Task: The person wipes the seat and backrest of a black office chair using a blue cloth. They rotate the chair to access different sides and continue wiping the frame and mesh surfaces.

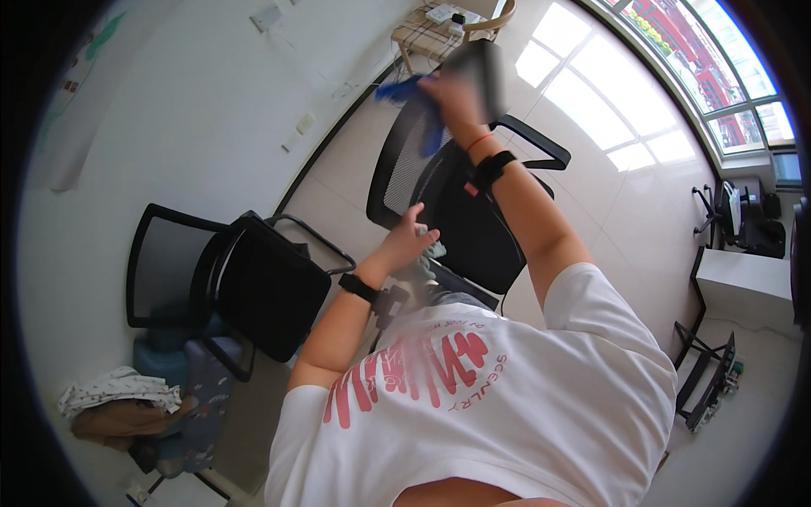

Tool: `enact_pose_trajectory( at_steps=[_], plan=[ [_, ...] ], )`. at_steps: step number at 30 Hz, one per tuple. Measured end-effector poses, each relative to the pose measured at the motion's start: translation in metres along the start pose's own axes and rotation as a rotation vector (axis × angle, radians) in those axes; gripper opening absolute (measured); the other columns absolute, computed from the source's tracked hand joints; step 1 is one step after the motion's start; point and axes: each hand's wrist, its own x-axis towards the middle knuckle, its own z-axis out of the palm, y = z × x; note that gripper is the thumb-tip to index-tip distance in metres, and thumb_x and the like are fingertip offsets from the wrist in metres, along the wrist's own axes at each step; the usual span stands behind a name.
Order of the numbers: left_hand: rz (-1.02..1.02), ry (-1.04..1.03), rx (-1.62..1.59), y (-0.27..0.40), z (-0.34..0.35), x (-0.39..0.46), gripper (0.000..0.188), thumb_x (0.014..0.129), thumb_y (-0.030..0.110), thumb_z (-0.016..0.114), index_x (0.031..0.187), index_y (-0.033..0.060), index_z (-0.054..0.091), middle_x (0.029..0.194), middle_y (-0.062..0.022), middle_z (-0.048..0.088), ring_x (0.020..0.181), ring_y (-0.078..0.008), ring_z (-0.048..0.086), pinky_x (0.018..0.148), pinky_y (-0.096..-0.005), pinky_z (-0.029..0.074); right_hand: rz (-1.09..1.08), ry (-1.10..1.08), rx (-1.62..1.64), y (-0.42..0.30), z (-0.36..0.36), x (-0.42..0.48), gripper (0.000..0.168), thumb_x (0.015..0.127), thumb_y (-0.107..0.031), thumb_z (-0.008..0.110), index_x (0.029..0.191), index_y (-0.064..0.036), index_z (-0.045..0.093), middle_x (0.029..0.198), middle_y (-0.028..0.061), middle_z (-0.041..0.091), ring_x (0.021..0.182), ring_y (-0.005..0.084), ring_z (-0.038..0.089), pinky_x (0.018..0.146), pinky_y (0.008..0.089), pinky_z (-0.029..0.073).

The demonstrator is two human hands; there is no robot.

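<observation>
Out ahead, my right hand [459, 101] grips a blue cloth [431, 130], which hangs blurred over the mesh backrest of a black office chair [478, 247]. Against the same hand is a blurred grey and black object [485, 79]; whether I hold it or it belongs to the chair, I cannot tell. My left hand [400, 244] is nearer my body, beside the chair's seat. Its index finger and thumb are spread. A grey-green cloth [433, 246] hangs from under its palm, partly hidden and blurred. Both wrists wear black bands.
A second black mesh chair [272, 285] stands at left by the wall. Beyond the office chair is a wooden chair [427, 35] with a plaid seat holding cables and devices. Clothes [120, 405] are piled at lower left. Windows [709, 70] and a white cabinet [744, 275] are at right.
</observation>
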Motion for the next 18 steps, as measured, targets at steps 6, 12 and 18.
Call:
enact_pose_trajectory(
  at_steps=[6, 12, 18],
  plan=[
    [-0.125, 0.036, -0.062, -0.010, 0.011, -0.004, 0.085, 0.083, 0.034, 0.066, 0.142, 0.0025, 0.015, 0.120, -0.0284, 0.050, 0.108, -0.0306, 0.054, 0.091, -0.0367, 0.043, 0.691, 0.118, 0.189, 0.061, -0.029, 0.002, 0.036, 0.079, -0.011, 0.056, 0.115, -0.007, 0.055, 0.114, 0.0145, 0.059, 0.101, 0.0331, 0.055, 0.088, 0.0400, 0.046],
    [-0.281, -0.059, 0.075, -0.023, 0.025, 0.014, 0.088, 0.081, 0.039, 0.067, 0.142, 0.0015, 0.016, 0.117, -0.0281, 0.052, 0.109, -0.0320, 0.055, 0.093, -0.0377, 0.042, 0.529, 0.175, 0.549, 0.052, 0.066, -0.070, 0.023, 0.069, -0.002, 0.056, 0.092, -0.003, 0.059, 0.090, 0.0127, 0.057, 0.092, 0.0312, 0.055, 0.081, 0.0375, 0.046],
    [-0.346, -0.031, -0.007, -0.029, 0.032, 0.017, 0.081, 0.084, 0.034, 0.065, 0.144, 0.0068, 0.017, 0.122, -0.0268, 0.050, 0.111, -0.0287, 0.052, 0.094, -0.0355, 0.041, 0.587, -0.357, 0.970, -0.057, 0.033, -0.162, 0.031, 0.065, 0.006, 0.056, 0.092, -0.007, 0.063, 0.092, 0.0130, 0.060, 0.090, 0.0285, 0.058, 0.080, 0.0350, 0.047]
  ],
)
